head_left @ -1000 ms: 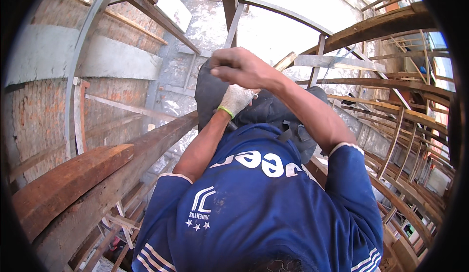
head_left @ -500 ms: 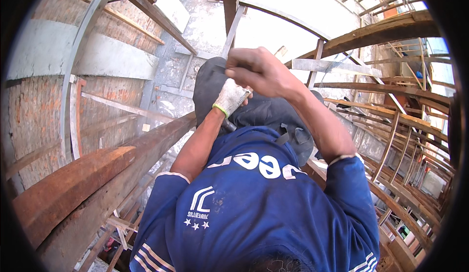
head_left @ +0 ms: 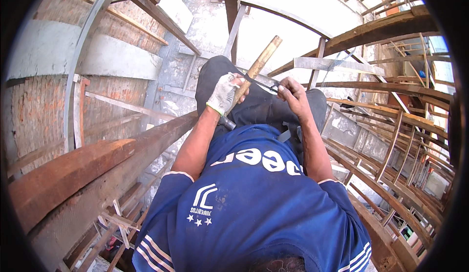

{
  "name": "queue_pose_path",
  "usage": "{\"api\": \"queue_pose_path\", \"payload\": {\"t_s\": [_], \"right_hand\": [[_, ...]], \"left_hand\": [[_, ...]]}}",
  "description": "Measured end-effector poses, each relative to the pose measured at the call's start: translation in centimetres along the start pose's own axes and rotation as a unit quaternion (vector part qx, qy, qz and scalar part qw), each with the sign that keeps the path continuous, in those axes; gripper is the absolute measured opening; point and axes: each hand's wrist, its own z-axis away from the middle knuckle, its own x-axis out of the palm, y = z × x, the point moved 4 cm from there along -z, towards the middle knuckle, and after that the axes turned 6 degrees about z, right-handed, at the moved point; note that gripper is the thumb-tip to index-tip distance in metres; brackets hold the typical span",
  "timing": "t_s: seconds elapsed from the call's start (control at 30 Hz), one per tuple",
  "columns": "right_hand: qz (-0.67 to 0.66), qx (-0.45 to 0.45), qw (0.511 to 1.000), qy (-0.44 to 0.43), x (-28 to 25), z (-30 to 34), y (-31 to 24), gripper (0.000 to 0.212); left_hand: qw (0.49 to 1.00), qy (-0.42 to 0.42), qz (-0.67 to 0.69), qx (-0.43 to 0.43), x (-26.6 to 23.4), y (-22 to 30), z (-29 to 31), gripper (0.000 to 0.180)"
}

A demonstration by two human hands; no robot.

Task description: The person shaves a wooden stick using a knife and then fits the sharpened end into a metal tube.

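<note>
My left hand, in a pale work glove with a green-yellow cuff, is closed around the wooden handle of a hammer. The handle slants up and to the right over my dark trousers. At its lower end, the dark metal head shows beside my waist. A thin black strap crosses the handle at my left fingers and stretches to the right. Bare and closed, my right hand pinches the strap's other end over my right thigh.
A thick wooden beam runs along my left. Ahead, a dark upright post meets a curved crosspiece. Timber framing with several slats fills the right side. A brick wall with grey bands stands at the left, and pale floor lies far below.
My right hand has moved from above my left hand to the right and lower, and the black strap now shows stretched between them. The hammer's handle has come into sight.
</note>
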Motion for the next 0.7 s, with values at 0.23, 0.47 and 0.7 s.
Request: {"api": "queue_pose_path", "payload": {"t_s": [0.23, 0.47, 0.7], "right_hand": [[-0.055, -0.033, 0.998, -0.019, 2.3, -2.6, -0.6, 0.017], [-0.084, -0.008, 0.992, 0.098, -0.3, -3.6, -2.9, 0.022], [0.291, -0.158, 0.928, 0.17, 0.0, -1.2, -8.4, 0.017]], "left_hand": [[0.99, 0.016, -0.139, 0.012, 2.2, 1.7, 0.5, 0.032], [0.978, 0.019, -0.204, 0.041, 3.6, 3.5, 0.8, 0.033], [0.966, 0.029, -0.253, 0.039, 3.3, 3.8, 1.2, 0.034]]}}
